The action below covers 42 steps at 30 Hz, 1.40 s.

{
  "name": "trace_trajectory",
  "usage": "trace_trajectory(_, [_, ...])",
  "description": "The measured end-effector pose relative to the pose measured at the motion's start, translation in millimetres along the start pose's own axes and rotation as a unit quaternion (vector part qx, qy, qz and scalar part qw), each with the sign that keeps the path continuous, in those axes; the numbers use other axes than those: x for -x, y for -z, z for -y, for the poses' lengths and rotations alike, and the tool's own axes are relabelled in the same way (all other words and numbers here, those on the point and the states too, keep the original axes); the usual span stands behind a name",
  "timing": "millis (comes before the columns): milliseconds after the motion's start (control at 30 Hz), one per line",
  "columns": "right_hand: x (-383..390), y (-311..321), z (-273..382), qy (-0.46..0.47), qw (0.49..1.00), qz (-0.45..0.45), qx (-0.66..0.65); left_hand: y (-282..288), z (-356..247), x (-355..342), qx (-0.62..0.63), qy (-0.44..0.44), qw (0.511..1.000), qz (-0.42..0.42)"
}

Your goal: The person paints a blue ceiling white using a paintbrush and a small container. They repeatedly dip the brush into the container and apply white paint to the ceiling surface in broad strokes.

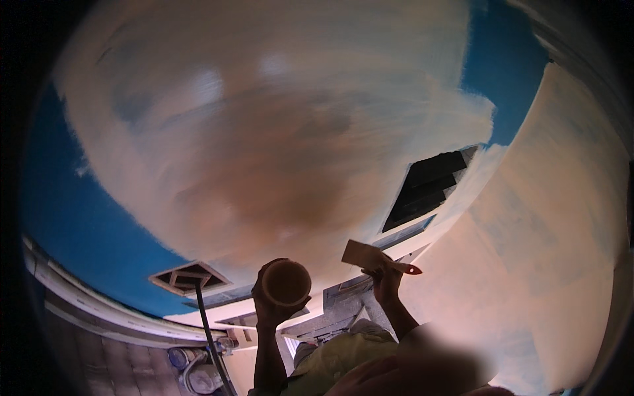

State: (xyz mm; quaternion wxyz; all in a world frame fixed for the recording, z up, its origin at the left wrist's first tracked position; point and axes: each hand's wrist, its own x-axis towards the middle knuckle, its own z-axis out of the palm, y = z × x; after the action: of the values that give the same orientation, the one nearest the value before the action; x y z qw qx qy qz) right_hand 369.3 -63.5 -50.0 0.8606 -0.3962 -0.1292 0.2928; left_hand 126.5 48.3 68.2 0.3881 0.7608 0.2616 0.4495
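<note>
Left hand [265, 309] curls around a round container [286, 282], lower centre of frame; right hand [386, 282] pinches the flat paintbrush [360, 254], below and right of centre. For even coverage, keep the container level and feather overlapping strokes across the streaked painted surface [264, 112]. No writing is legible.

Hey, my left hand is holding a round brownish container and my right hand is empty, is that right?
Not quite: the right hand isn't empty. The head view shows it holding a wide, flat brush with a red-ended handle. The left hand does hold the round brownish container.
</note>
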Motion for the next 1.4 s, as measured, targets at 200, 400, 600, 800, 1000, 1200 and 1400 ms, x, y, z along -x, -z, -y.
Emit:
trace_trajectory(200, [5.6,-34.6,36.9,0.051,0.996,0.072,-0.011,-9.0,-11.7,7.2,-0.003,0.023,1.0,0.016])
trace_trajectory(400, [19.1,-66.5,70.9,0.086,0.977,0.181,-0.076,-17.3,-4.3,11.2,-0.005,0.01,0.999,0.047])
trace_trajectory(600, [16.4,-65.8,70.0,0.127,0.953,0.269,-0.057,-23.7,-5.1,13.9,0.028,-0.004,0.998,0.059])
trace_trajectory(800, [1.8,-47.8,62.8,0.368,0.849,0.263,0.272,-20.9,-1.8,16.7,0.015,-0.001,0.999,0.052])
trace_trajectory(1000, [8.7,-71.0,74.8,0.299,0.905,0.282,0.114,-15.6,-6.6,19.2,-0.02,-0.015,0.999,0.025])
trace_trajectory(1200, [10.1,-96.4,88.4,0.276,0.896,0.343,0.055,-13.3,-9.6,19.8,-0.002,-0.06,0.998,0.018])
trace_trajectory(1400, [14.0,-122.4,115.5,0.318,0.732,0.557,0.229,-6.5,-15.4,27.5,-0.058,-0.096,0.994,-0.001])
